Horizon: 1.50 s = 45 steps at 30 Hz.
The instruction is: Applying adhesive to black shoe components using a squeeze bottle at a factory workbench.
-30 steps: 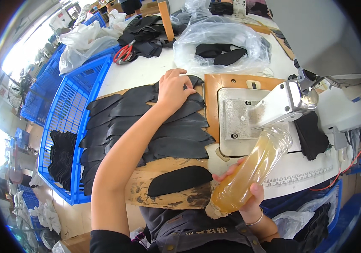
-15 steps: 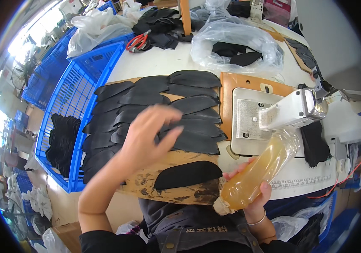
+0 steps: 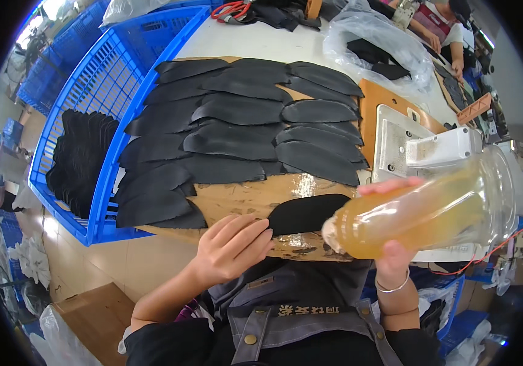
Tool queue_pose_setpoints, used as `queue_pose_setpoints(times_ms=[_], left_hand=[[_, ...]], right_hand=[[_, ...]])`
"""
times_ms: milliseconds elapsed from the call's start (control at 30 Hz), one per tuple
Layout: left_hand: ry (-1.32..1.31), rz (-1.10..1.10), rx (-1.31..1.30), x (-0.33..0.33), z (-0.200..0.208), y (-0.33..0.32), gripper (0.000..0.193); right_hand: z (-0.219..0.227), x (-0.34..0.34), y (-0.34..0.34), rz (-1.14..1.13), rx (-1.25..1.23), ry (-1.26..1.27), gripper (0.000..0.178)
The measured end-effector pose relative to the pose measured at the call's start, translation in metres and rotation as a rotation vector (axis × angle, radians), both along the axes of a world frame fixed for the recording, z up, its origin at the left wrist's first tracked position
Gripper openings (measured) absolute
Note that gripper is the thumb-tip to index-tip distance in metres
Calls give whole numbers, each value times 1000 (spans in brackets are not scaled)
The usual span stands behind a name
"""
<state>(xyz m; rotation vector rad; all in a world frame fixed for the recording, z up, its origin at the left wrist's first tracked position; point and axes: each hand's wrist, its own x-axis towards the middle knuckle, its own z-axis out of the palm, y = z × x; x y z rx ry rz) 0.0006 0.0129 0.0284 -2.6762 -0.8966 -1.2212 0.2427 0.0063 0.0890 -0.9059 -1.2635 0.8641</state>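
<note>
Left hand (image 3: 232,249) touched the near curved black piece (image 3: 309,213), pinch unclear; right hand (image 3: 396,259) clasped an amber-filled plastic bottle (image 3: 423,213).

Beside the white table (image 3: 264,46), pale floor tiles (image 3: 106,261) catch bright light.

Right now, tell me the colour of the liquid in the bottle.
The liquid is amber-yellow, seen best in the head view.

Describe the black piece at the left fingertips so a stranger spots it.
Find the brown board beside the blue plastic crate. Along its near edge, between the left hand and the bottle of amber liquid, lies a rounded black piece. It is matte and lies alone, unlike the overlapping greyer pieces.
</note>
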Motion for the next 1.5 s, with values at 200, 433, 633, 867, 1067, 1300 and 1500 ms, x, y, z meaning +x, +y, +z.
queue_pose_setpoints(times_ms=[200,433,633,867,1067,1300,1500], left_hand=[[-83,34,32,-4,-13,-10,15],[-205,2,-2,-7,-12,-8,17],[-177,5,1,-7,-13,-4,17],[-151,38,-10,-4,-21,-8,16],[-179,35,-31,-1,-18,-7,18],[-159,28,-124,-10,-28,-17,17],[-93,-48,-94,-3,-6,-6,15]], right_hand=[[-1,-40,17,294,83,-391,75],[32,-73,20,341,50,-602,60],[37,-73,22,210,68,-852,46],[0,0,15,-103,313,-1226,59],[1,40,-15,-345,-5,-592,63],[38,-35,5,171,10,-736,59],[-23,-61,7,138,133,-316,68]])
